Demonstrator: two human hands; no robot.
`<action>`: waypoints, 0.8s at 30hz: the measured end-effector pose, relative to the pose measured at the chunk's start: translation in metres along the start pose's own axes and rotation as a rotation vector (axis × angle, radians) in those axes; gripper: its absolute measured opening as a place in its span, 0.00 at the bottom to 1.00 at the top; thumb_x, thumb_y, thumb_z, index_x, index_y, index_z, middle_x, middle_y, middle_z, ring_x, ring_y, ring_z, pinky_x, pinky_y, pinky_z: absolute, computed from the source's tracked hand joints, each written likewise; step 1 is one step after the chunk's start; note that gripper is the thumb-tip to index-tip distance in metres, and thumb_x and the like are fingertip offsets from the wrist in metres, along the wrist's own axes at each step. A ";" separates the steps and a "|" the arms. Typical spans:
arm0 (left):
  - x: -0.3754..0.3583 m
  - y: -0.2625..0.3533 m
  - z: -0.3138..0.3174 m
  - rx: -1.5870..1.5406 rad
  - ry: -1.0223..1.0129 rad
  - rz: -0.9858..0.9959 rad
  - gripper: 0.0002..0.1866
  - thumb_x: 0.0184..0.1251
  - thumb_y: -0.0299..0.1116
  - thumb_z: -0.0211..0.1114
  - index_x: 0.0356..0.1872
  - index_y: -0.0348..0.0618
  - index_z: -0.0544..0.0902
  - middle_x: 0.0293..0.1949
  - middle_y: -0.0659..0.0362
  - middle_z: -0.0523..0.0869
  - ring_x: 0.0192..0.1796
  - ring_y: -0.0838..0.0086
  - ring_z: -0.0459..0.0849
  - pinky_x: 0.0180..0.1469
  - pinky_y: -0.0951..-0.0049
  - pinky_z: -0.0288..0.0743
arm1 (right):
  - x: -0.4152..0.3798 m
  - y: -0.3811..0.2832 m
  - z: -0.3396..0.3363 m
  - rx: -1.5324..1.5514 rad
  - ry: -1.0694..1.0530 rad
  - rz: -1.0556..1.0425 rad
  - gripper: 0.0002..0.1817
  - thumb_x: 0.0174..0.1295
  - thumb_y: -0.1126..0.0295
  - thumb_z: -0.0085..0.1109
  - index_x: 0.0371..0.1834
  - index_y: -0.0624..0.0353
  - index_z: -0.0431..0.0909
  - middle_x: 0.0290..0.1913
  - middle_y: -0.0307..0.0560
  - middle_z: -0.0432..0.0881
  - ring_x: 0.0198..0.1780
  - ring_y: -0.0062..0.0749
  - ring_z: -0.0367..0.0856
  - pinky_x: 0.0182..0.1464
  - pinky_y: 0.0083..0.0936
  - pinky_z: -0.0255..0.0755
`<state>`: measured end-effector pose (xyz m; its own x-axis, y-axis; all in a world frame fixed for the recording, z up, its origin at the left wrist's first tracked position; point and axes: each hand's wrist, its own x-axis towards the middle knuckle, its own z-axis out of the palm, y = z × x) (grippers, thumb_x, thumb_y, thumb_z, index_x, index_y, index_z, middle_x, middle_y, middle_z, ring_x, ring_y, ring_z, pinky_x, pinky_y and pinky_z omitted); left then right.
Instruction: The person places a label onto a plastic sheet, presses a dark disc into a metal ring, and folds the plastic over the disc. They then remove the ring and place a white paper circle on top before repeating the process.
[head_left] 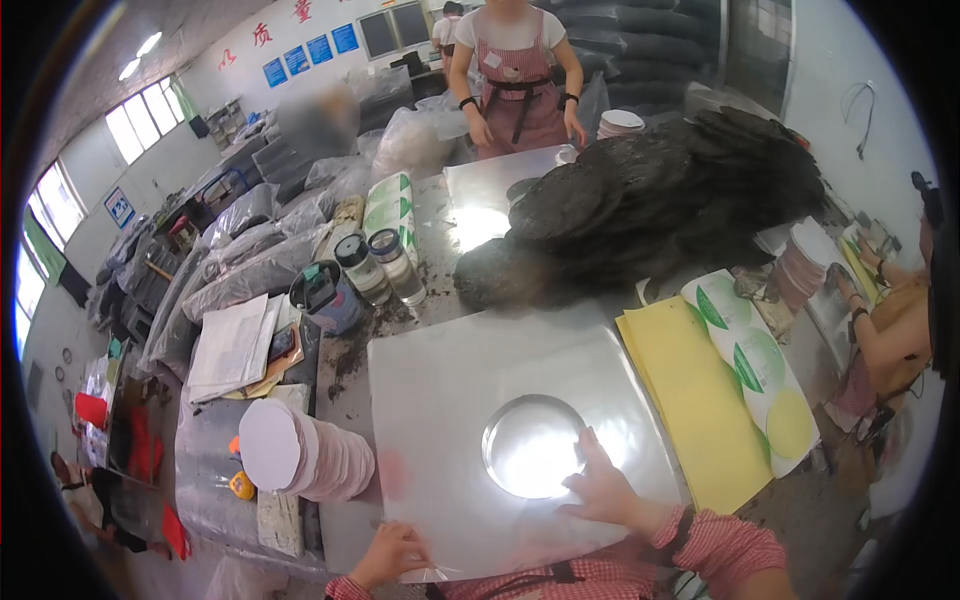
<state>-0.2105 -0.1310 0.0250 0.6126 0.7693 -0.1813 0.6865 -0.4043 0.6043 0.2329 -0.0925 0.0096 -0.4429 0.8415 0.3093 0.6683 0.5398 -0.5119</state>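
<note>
In front of me lies a smooth, shiny metal sheet (450,400). A round, shallow shiny ring (490,425) rests on it, with bright glare inside. My right hand (612,490) grips the ring's right rim, its index finger and thumb against the edge. Down at the sheet's near left corner, my left hand (395,553) has its fingers pinched together; a thin pale bit shows by the fingertips, too small to name. A stack of round white paper discs (315,455) stands left of the sheet. Yellow paper (690,400) lies along its right side.
Beyond the sheet is a large heap of dark, flat material (660,200). Two lidded jars (395,265), a bucket (328,300), papers (230,345) and a tape measure (241,486) are on the left. One co-worker (520,80) stands opposite; another person's arm (880,325) is at right.
</note>
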 end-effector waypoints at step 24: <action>0.031 0.055 -0.015 0.197 0.191 0.286 0.08 0.60 0.31 0.67 0.41 0.49 0.86 0.37 0.60 0.84 0.42 0.64 0.84 0.46 0.61 0.77 | 0.049 -0.026 0.030 0.235 -0.002 0.200 0.23 0.60 0.59 0.71 0.52 0.62 0.79 0.73 0.76 0.61 0.66 0.64 0.74 0.65 0.43 0.74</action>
<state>-0.1597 -0.1219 0.0642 0.7189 0.6827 0.1311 0.5723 -0.6883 0.4457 0.1763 -0.0659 0.0138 -0.3176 0.9306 0.1819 0.5857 0.3434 -0.7342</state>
